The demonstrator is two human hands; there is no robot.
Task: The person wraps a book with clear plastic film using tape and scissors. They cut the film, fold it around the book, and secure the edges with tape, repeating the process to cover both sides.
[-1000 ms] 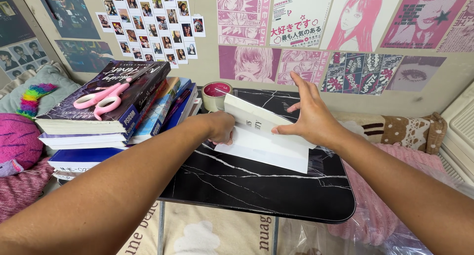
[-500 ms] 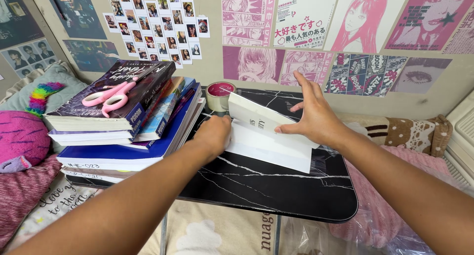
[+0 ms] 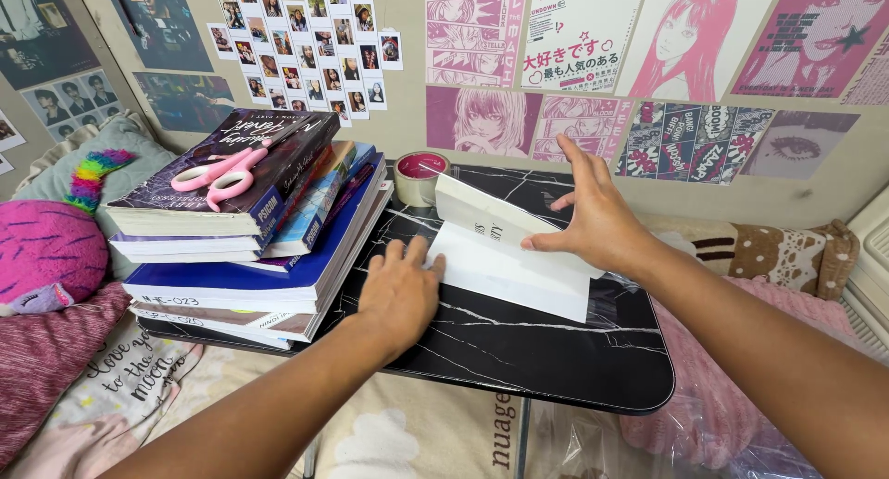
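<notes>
1. Right hand (image 3: 602, 221) spread wide, palm and thumb pressed on the tilted white book (image 3: 505, 257) on the black marble table (image 3: 519, 349).
2. Left hand (image 3: 400, 294) flat and loose on the table, fingertips touching the book's near left edge, gripping nothing.
3. Left of that, a stack of books (image 3: 250, 229) topped by pink scissors (image 3: 218, 175).
4. Behind the book, a tape roll (image 3: 421, 176) with a red centre.
5. On the wall, pink rectangular posters (image 3: 574, 34) and small photo cards (image 3: 306, 44).

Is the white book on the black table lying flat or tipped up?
Tipped up: the white book rests on its lower edge, the right hand pressing its spine.
</notes>
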